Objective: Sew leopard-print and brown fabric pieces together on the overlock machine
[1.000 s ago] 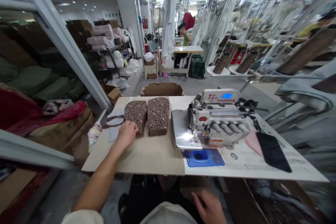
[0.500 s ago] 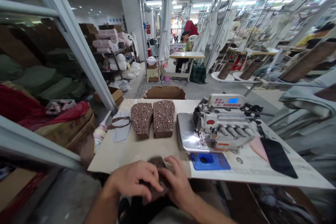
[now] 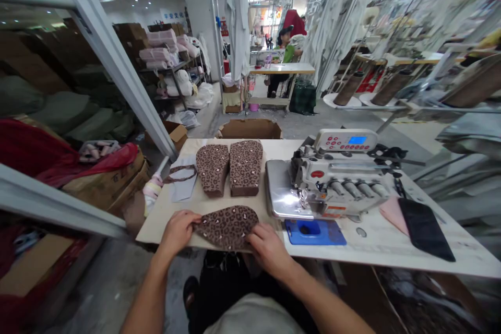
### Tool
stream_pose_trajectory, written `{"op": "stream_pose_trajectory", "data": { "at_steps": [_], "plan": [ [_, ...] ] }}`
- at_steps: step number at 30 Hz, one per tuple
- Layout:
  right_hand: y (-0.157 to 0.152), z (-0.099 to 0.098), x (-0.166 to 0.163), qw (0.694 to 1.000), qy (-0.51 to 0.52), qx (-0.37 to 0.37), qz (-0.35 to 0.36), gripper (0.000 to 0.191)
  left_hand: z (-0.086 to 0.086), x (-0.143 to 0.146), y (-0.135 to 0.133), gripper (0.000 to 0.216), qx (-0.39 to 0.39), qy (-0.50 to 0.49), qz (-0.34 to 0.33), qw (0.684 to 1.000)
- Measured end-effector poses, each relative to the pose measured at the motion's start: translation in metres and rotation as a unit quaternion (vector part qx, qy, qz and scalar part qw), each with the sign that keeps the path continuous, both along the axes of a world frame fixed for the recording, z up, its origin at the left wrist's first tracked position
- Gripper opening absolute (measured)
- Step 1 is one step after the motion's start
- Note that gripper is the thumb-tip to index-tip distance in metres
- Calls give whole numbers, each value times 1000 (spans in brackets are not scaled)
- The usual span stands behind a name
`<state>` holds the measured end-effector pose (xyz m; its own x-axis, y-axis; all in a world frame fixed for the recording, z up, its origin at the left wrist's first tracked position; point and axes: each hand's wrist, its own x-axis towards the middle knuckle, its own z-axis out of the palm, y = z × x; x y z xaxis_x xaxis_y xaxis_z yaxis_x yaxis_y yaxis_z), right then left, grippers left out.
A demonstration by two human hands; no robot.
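Note:
A brown leopard-print fabric piece lies spread at the table's near edge. My left hand pinches its left end and my right hand grips its lower right edge, fingers closed on the cloth. Two stacks of the same leopard fabric stand side by side farther back on the table. A grey overlock sewing machine sits to the right of my hands.
A blue pad lies before the machine. Pink and black fabric pieces rest at the right. An open cardboard box stands behind the table. Red bags and boxes crowd the left. Another person sits at a far table.
My left hand left the stacks and met the right at the table edge with a bunched piece. That piece now lies spread flat between both hands.

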<state>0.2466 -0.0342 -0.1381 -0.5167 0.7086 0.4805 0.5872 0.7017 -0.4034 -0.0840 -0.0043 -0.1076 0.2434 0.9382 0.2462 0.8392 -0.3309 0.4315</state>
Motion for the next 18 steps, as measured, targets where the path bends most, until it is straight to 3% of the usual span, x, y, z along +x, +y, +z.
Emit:
{"op": "stream_pose_trajectory", "data": {
  "at_steps": [2,4,6,9,13,18],
  "plan": [
    [-8,-4,5,999,-17,-7,26,7,2,7,3,43,0,-8,-1,1000],
    [-9,-3,10,999,-17,-11,34,20,12,27,16,37,18,-25,-2,1000],
    [-8,1,12,999,-13,-15,29,26,25,57,36,31,45,-45,-15,998],
    [-6,2,13,999,-18,-15,25,19,45,109,70,29,69,-51,-59,995],
    [-8,-5,15,1000,17,-2,26,17,61,161,102,20,-11,58,-66,996],
    [-7,-7,18,994,105,0,26,13,73,183,125,5,-71,107,-12,992]
  ]
}}
